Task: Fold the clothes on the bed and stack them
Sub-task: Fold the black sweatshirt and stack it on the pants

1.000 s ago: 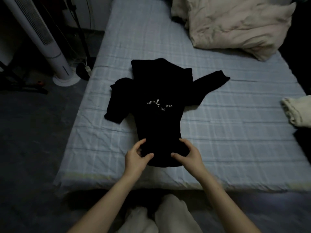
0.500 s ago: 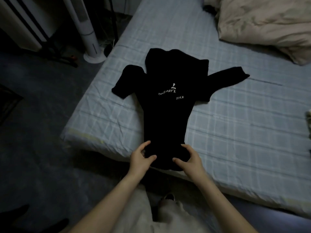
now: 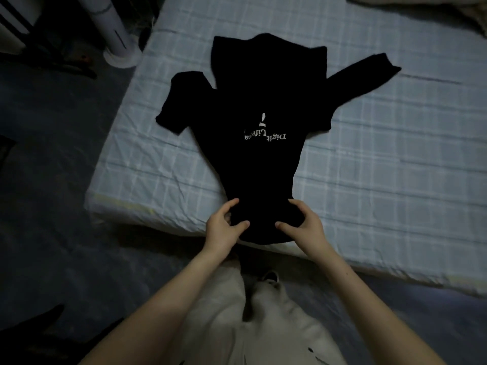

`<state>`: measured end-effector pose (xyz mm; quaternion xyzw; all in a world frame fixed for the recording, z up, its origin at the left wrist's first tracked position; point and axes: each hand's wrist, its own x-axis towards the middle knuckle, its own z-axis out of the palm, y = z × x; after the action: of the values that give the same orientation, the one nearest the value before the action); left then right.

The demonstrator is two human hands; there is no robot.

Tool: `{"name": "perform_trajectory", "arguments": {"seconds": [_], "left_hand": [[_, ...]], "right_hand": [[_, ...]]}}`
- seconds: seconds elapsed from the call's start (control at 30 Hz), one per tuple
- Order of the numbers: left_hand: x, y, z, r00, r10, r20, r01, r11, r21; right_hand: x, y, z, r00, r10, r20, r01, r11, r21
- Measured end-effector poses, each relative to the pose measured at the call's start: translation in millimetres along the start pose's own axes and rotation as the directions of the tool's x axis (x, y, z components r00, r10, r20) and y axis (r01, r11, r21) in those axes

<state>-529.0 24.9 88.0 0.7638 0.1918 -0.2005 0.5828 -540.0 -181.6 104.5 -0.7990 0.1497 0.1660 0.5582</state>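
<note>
- black shirt [image 3: 259, 143] lies mid-frame on the bed [image 3: 395, 159], hem at the near edge
- my left hand [image 3: 222, 227] and right hand [image 3: 303, 226] pinch the hem; pull evenly, flattening wrinkles before folding

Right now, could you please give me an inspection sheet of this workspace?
Surface: bed with pale checked sheet, wrinkled.
Job's things: black T-shirt lying spread out, print up, sleeves out, near end at the mattress edge.
Clutter: pale bedding at the far corner.
Grippers: left hand and right hand both pinch the shirt's near end.
Cables: thin cords, beside the fan.
Surroundings: white tower fan on dark floor.
</note>
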Motion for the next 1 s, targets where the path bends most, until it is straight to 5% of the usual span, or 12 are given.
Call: {"name": "perform_trajectory", "arguments": {"seconds": [0.13, 0.23, 0.43, 0.53, 0.7, 0.83, 1.0], "left_hand": [[30.4, 4.7, -23.4, 0.971, -0.075, 0.226, -0.041, 0.883, 0.468], [66.1, 21.8, -46.2, 0.929, -0.170, 0.329, -0.111, 0.721, 0.684], [168.8, 55.8, -40.9, 0.905, 0.130, 0.406, -0.374, 0.701, 0.608], [228.4, 51.6, -13.3, 0.875, 0.223, 0.431, -0.469, 0.612, 0.636], [316.0, 18.0, 49.6, 0.838, 0.340, 0.426, -0.529, 0.323, 0.785], [355.3, -33.6, 82.7, 0.856, 0.343, 0.386, -0.473, 0.220, 0.853], [376.1, -76.6, 95.0, 0.767, 0.537, 0.351, -0.482, 0.122, 0.868]], "right_hand": [[22.6, -14.2, -10.4, 0.955, 0.224, 0.193, -0.156, 0.936, -0.315], [46.1, -29.2, -18.3, 0.955, 0.268, 0.124, -0.207, 0.908, -0.364], [122.7, -33.5, -6.5, 0.973, 0.226, -0.037, -0.229, 0.965, -0.131], [177.9, -12.6, 3.8, 0.986, 0.122, -0.112, -0.148, 0.952, -0.268], [285.9, 42.0, 27.9, 0.961, -0.160, -0.228, -0.002, 0.815, -0.579], [334.4, 107.3, 41.1, 0.961, -0.181, -0.211, -0.037, 0.668, -0.743], [347.9, 152.9, 50.2, 0.907, -0.318, -0.277, -0.027, 0.612, -0.790]]}}
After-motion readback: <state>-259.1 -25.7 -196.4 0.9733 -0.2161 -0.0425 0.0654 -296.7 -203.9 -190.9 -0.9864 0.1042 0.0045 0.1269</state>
